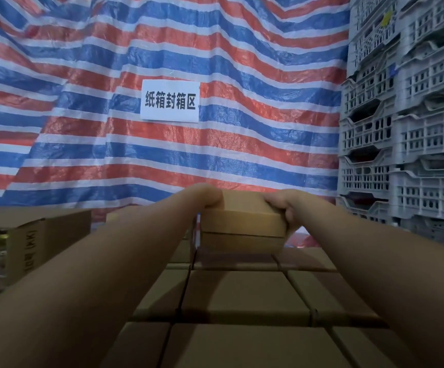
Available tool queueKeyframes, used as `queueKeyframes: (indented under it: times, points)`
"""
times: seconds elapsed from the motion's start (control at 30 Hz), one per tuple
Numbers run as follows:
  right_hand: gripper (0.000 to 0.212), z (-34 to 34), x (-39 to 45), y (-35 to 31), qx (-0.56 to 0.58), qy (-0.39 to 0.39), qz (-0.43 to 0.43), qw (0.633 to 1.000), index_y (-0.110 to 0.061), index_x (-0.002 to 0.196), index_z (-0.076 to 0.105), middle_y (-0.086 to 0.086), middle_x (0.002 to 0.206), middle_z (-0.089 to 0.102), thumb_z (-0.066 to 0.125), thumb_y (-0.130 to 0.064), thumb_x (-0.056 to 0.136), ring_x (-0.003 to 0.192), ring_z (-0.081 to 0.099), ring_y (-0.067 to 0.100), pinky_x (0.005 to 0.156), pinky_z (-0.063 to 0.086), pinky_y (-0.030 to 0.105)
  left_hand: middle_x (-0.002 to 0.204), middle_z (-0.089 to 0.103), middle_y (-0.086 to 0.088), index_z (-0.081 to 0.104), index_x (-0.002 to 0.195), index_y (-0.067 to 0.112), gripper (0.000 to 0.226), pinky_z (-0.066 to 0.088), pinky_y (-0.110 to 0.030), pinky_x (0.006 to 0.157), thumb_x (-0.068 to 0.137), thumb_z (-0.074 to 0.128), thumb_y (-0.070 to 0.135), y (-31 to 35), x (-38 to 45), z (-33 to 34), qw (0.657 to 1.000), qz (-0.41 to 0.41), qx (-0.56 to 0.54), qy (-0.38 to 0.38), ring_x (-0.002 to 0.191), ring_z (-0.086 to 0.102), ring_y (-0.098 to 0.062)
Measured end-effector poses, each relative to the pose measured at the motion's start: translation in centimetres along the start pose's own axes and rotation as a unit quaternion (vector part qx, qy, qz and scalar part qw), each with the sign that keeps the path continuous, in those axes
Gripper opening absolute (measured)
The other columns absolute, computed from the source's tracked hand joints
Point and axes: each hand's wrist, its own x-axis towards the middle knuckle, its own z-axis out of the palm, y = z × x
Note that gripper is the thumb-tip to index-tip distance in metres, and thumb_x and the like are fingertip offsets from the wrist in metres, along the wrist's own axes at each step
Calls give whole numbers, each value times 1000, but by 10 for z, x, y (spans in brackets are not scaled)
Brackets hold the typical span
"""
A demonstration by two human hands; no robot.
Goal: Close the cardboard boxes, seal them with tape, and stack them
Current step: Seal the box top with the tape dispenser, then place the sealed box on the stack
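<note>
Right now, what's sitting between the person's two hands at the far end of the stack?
In the head view, a small flat brown cardboard box lies between the left hand and right hand, gripped at both ends, on another box.

Left hand [210, 199]: fingers hidden behind the far left edge of the top box [242, 221]; only the knuckles show.
Right hand [282, 205]: fingertips hidden under the box's right edge.
Lower box [242, 244]: left end covered by the left forearm.
Open carton [37, 240], left of frame: side print partly covered by the forearm, unreadable; shiny contents blurred.
Stacked boxes [244, 296], lower centre: cut off by the bottom edge.
Grey crates [406, 128], right: cut off by the right edge; contents too dark to tell.
</note>
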Motion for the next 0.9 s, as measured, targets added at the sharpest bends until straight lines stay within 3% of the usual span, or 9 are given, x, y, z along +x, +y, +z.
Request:
queueKeyframes:
  times: [0.1,0.17,0.23,0.37,0.43,0.57,0.7,0.8,0.9]
  points:
    - [39,9,16,12,-24,16,12,1000,-9,99,62,16,97,71,49,-46,100,95,69,34,93,50,62,82,55,-14,59,119,-4,33,51,-38,81,99,43,18,-4,10,6,996,-24,70,-43,83,60,-28]
    - [38,9,23,19,5,30,0,1000,-10,96,61,13,82,69,44,-43,102,77,69,29,82,56,57,86,58,-13,61,105,1,24,51,-36,70,93,52,20,-7,17,7,993,-24,114,-36,77,60,-25]
    - [41,7,25,22,41,26,-16,999,-10,100,61,13,80,70,43,-46,102,73,68,28,68,59,51,86,59,-10,61,91,6,19,53,-34,69,89,59,25,-14,26,8,989,-6,146,30,77,61,-24]
    - [51,3,20,23,-50,-11,-27,998,-11,116,57,14,106,66,38,-57,102,90,66,32,85,57,53,91,61,-5,59,87,10,29,45,-30,57,90,62,39,-28,38,12,974,51,92,200,72,55,-19]
    - [62,2,16,21,-122,4,-40,992,-13,122,55,13,111,62,31,-65,100,87,64,31,93,53,52,113,64,-8,62,117,6,58,47,-32,70,94,48,57,-26,38,14,973,73,115,184,96,61,-26]
    - [82,-8,1,19,-239,7,-77,968,-16,129,56,11,105,69,20,-80,92,78,72,26,95,51,45,154,39,-12,40,148,14,101,35,-47,110,81,23,87,-20,22,19,977,89,190,42,139,39,-34]
    - [92,-17,-12,24,-313,-56,-109,942,-18,128,58,-1,123,64,50,-88,70,98,72,22,101,49,48,160,29,-6,24,155,22,101,27,-45,114,78,45,84,-31,8,14,958,138,250,-26,144,31,-30]
    - [59,-15,-12,31,-345,-42,-172,922,-19,123,61,-4,122,61,77,-56,79,94,71,17,92,54,40,157,33,-6,25,155,20,94,32,-42,111,83,53,74,-37,0,14,941,174,290,11,140,36,-31]
    - [54,-9,-7,37,-342,-4,-212,915,-16,121,58,0,112,65,82,-42,80,95,66,17,93,55,40,153,39,-8,31,152,17,85,36,-41,108,87,54,67,-42,-3,13,930,193,311,33,136,41,-31]
